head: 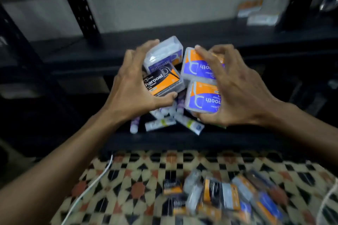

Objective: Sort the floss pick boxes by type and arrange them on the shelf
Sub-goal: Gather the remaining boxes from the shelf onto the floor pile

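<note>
Both hands hold a cluster of clear floss pick boxes in the air in front of the black shelf (182,33). My left hand (131,86) grips a black-and-orange charcoal box (162,81), with a blue-label smooth box (162,53) stacked behind it. My right hand (232,86) grips two blue-and-orange smooth boxes, one upper (198,64) and one lower (203,98). More floss pick boxes (221,199) of both kinds lie in a blurred heap on the patterned floor at the bottom right.
Several small tubes (161,123) lie on a lower black shelf under my hands. Black slotted uprights (80,3) frame the shelving. A few packets (256,12) stand at the shelf's far right. A white cable (95,184) runs across the tiled floor.
</note>
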